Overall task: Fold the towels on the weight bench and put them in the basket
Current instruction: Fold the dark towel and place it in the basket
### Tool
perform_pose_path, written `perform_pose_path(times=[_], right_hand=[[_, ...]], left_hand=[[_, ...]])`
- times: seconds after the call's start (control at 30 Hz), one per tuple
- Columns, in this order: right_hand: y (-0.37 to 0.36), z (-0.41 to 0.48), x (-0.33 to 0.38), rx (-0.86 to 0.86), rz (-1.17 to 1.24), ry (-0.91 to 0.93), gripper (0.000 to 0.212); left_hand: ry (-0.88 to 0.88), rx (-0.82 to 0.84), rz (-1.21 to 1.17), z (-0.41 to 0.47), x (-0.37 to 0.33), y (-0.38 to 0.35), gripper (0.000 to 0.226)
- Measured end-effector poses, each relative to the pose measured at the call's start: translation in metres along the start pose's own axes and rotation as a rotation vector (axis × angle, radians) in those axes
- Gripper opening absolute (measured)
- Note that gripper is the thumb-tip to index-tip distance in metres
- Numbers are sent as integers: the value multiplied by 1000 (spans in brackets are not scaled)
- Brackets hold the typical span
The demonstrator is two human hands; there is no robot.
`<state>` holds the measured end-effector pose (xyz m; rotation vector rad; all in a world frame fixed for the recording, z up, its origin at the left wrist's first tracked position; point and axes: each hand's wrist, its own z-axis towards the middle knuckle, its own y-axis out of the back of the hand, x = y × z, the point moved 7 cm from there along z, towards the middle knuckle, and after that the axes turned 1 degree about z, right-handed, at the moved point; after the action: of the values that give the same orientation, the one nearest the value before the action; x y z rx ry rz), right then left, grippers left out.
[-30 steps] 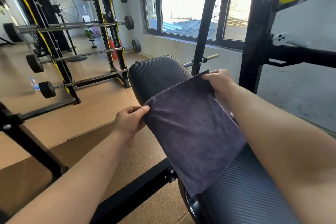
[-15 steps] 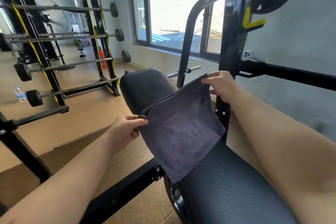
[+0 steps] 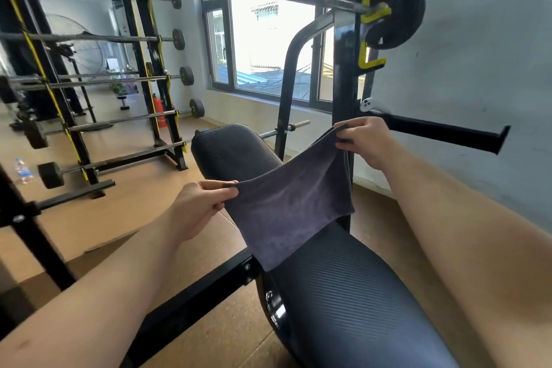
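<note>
Above the black weight bench [image 3: 343, 287], the person's left hand [image 3: 197, 206] pinches the near left corner of a dark grey towel [image 3: 286, 206] between thumb and fingers. Its cloth sags between both grips, its lower edge draped on the bench pad. Farther right, the right hand [image 3: 366, 140] pinches the upper corner, raised higher.

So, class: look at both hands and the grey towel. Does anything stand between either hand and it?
Nothing visible does. The left hand and right hand each pinch a top corner of the towel, which hangs over the bench.
</note>
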<state>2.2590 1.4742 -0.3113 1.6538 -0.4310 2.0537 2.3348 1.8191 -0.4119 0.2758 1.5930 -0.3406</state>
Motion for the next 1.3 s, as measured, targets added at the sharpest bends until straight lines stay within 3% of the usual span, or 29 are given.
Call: perform_pose_path(times=[0.17, 0.3, 0.47, 0.7, 0.87, 1.1, 1.2, 1.3], right_hand=[[25, -40, 20, -37, 51, 16, 11], [44, -84, 35, -42, 49, 23, 8], [66, -143, 43, -48, 2, -7, 4], [78, -216, 36, 52, -106, -89, 12], [78, -252, 26, 110, -45, -153, 24], [77, -285, 5, 68, -162, -111, 8], [75, -293, -5, 41, -186, -74, 2], [74, -291, -18, 26, -273, -59, 9]], left_hand=[[3, -33, 91, -34, -4, -2, 18], [-40, -80, 44, -66, -16, 0, 24], [-100, -43, -55, -116, -41, -10, 16], [-142, -51, 201, -178, -56, -1, 17], [-132, -74, 206, -212, -52, 11, 12], [-261, -196, 394, -239, -37, 19, 2], [-285, -241, 493, -240, -26, 20, 9], [-331, -299, 592, -240, -18, 21, 23]])
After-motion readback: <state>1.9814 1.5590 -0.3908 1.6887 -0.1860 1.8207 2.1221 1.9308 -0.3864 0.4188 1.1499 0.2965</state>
